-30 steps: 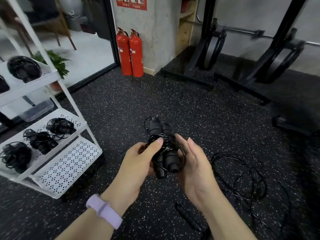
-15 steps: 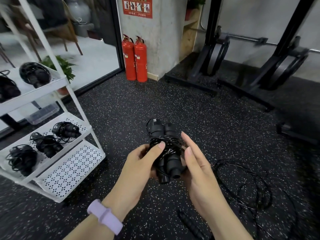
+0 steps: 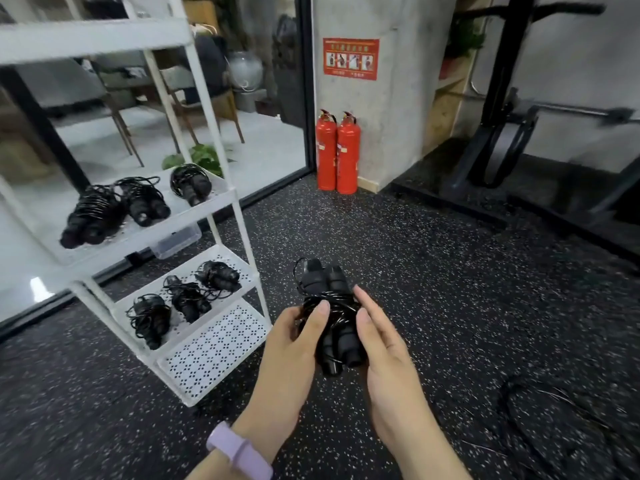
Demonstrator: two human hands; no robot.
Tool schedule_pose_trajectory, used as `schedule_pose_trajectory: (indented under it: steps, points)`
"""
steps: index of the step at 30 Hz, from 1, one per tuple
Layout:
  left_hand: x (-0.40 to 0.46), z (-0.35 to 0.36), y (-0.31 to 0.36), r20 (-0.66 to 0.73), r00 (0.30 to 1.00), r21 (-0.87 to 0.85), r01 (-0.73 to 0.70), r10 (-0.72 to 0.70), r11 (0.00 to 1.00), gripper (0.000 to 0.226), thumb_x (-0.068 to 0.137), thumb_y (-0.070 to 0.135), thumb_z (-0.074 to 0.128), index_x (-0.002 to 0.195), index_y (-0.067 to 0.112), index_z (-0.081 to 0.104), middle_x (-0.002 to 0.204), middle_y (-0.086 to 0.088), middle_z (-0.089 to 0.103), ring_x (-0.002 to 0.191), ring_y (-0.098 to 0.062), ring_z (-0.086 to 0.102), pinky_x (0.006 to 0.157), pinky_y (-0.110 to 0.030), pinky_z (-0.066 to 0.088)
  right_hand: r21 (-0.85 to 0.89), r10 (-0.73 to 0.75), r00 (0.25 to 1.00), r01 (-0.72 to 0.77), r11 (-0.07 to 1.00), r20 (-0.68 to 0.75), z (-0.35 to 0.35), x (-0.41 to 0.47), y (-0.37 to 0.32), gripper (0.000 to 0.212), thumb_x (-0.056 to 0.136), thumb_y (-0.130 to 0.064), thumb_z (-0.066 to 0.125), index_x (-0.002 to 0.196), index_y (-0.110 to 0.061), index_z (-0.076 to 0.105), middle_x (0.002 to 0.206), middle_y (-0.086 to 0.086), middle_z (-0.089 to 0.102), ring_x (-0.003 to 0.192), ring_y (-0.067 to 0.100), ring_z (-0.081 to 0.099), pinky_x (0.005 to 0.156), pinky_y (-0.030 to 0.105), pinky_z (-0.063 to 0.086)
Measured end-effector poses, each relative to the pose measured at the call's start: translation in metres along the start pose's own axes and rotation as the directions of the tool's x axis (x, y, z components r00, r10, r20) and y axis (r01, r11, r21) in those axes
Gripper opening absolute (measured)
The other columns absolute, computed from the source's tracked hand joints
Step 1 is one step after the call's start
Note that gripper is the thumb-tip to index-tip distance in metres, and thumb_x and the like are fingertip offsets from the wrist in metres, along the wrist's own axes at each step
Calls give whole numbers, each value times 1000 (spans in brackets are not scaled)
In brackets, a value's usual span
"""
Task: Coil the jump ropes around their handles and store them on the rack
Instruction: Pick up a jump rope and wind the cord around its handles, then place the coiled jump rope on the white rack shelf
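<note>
View now swung toward white rack (image 3: 221, 199) | left hand (image 3: 292, 344) grips coiled jump rope (image 3: 330, 317), right hand (image 3: 384, 344) cups it, fingers loose | coiling done, shelving next

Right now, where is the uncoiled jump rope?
The uncoiled jump rope lies loose on the floor at the lower right of the head view, right of the right hand.
</note>
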State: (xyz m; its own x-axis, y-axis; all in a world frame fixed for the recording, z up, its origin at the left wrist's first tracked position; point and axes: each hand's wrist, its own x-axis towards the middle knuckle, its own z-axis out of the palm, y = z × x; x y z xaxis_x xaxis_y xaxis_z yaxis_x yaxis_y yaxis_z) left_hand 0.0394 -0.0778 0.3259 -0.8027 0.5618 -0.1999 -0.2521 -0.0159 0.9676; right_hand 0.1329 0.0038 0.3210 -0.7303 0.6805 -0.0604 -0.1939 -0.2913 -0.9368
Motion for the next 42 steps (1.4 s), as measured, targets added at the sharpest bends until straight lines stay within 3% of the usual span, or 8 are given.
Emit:
schedule_pose_trajectory:
  steps: [4,8,13,20,27,32,38,42]
  points:
    - [4,-41,10,-151,986,51,-69,76,996,34,87,61,64,100,30,72,98,3,78,90,-15,76,72,-29,59,27,67,997,-68,997,45,55,12,12,29,96,-40,60,120,-52,72,121,-12,76,111,7,72,80,18,58]
    - [3,-81,29,-263,956,90,-108,128,990,35,93,61,59,105,31,73,102,9,78,96,-10,74,89,-40,58,15,113,988,-116,993,108,102,17,22,30,100,-35,62,125,-49,69,124,-14,74,114,4,70,87,21,59]
    - [-4,-114,48,-334,942,-68,-60,34,996,54,76,72,70,99,24,78,99,0,80,94,-19,76,87,-45,60,9,140,974,-144,990,180,141,18,28,74,64,-62,76,135,-48,62,138,-19,66,126,2,62,111,36,49]
    - [6,-141,85,-490,872,-123,-58,-10,991,80,49,75,77,103,17,70,101,-4,76,94,-23,75,88,-54,59,-47,101,967,-93,995,234,183,35,20,53,65,-61,73,118,-54,72,129,-11,72,121,12,68,106,44,52]
    - [13,-149,141,-458,869,82,-170,189,982,66,67,81,65,92,20,74,87,2,79,85,-20,76,82,-54,60,-103,20,962,9,995,271,222,57,-23,44,79,-54,64,123,-48,68,111,-18,76,98,-5,72,71,12,56]
    - [15,-157,189,-396,854,266,-244,337,932,35,97,54,59,93,25,77,84,7,78,82,-14,75,80,-45,61,-59,-28,953,48,997,303,244,66,-56,51,72,-68,63,121,-57,67,120,-22,73,111,3,71,92,32,61]
    - [6,-160,232,-381,816,360,-302,434,883,17,98,47,60,101,32,69,89,17,76,82,1,71,74,-22,55,-52,-38,942,59,997,332,272,64,-98,44,87,-74,57,128,-60,62,137,-18,65,125,8,64,107,43,52]
    - [-4,-164,264,-370,814,335,-333,448,881,45,87,52,71,123,32,53,102,13,74,85,2,71,77,-23,57,69,48,939,-75,995,341,296,68,-127,24,101,-49,57,116,-48,75,118,0,77,108,17,74,89,39,53]
